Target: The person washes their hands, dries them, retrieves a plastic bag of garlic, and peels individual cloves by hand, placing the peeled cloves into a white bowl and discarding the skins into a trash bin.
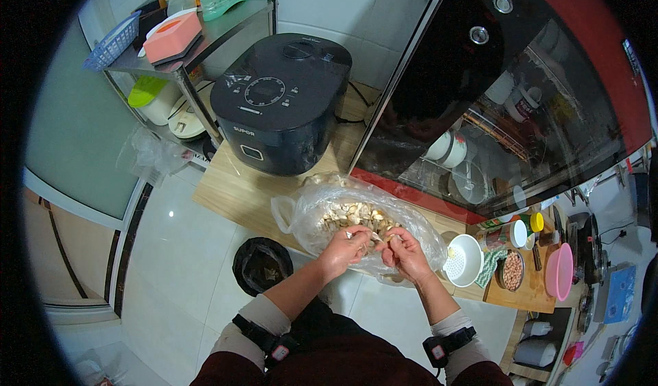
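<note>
My left hand [345,248] and my right hand [407,256] are close together over an open clear plastic bag [303,231]. A heap of garlic cloves [354,213] in papery skins lies inside it. The left fingertips pinch a pale garlic clove [377,237]. Right beside it, the right thumb and forefinger are closed on a small yellowish piece of garlic, mostly hidden by the fingers. To the right of the bag stands a white perforated plastic strainer [465,267], with a pale clove [451,253] at its left inner side.
A black rice cooker [280,103] stands behind the bag, beside a glass-fronted dish cabinet [442,103]. A black-lined bin [262,265] sits on the floor at left. Further right are a bowl of peanuts [512,271] on a wooden cutting board [534,288], a pink basin [559,272] and jars [516,234].
</note>
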Demonstrator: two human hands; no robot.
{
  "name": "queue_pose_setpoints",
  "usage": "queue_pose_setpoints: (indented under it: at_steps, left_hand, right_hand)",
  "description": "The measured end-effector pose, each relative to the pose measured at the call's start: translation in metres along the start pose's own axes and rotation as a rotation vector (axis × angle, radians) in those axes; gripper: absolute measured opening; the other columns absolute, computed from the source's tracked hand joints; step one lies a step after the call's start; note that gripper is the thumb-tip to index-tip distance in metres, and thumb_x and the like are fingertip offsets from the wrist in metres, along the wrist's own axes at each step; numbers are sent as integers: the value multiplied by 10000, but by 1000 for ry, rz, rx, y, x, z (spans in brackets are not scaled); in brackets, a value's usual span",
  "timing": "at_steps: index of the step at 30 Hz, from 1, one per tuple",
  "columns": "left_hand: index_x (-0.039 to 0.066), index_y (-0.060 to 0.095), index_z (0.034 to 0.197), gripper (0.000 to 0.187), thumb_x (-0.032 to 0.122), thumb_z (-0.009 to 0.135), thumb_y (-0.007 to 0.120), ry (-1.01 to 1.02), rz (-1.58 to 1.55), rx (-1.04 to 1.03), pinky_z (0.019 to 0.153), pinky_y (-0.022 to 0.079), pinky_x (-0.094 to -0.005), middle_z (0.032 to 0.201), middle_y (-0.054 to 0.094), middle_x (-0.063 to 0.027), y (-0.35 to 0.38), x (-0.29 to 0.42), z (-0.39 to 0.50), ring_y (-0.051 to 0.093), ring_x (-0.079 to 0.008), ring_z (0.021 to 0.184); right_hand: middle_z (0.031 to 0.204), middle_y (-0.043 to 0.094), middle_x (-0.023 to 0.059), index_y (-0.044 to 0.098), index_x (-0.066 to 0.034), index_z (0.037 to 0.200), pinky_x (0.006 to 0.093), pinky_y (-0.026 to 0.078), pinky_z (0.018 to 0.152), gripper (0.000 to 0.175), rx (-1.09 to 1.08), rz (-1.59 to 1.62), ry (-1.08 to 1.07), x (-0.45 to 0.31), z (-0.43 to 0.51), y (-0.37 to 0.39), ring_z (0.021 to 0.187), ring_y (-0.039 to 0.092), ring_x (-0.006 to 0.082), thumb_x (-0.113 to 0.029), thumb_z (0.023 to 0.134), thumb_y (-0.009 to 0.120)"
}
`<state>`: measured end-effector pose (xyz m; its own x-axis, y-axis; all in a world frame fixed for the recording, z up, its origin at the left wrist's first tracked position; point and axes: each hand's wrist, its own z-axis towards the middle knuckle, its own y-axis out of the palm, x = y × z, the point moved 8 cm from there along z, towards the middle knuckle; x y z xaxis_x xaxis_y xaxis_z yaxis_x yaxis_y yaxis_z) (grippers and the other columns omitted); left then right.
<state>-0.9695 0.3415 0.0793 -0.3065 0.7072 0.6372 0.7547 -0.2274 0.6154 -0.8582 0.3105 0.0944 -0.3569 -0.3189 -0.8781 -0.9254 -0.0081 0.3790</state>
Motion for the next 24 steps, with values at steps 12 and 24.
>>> queue_pose_setpoints:
  at_steps: [12,24]
  left_hand:
    - [58,470,804,52,101,833,479,15,-148,-214,344,257,-203,756,529,-74,13,9,4,404,-101,463]
    - [67,431,809,77,48,811,506,-83,-111,-182,386,250,-215,693,468,-36,14,-6,5,387,-89,490]
  right_hand:
    - [635,427,4,480,-129,983,200,282,449,143,50,212,127,15,-1,0,499,333,76,-236,907,424]
    - [659,408,-39,541,-67,1047,181,287,479,195,160,154,-3,4,2,-7,553,352,56,-146,875,496]
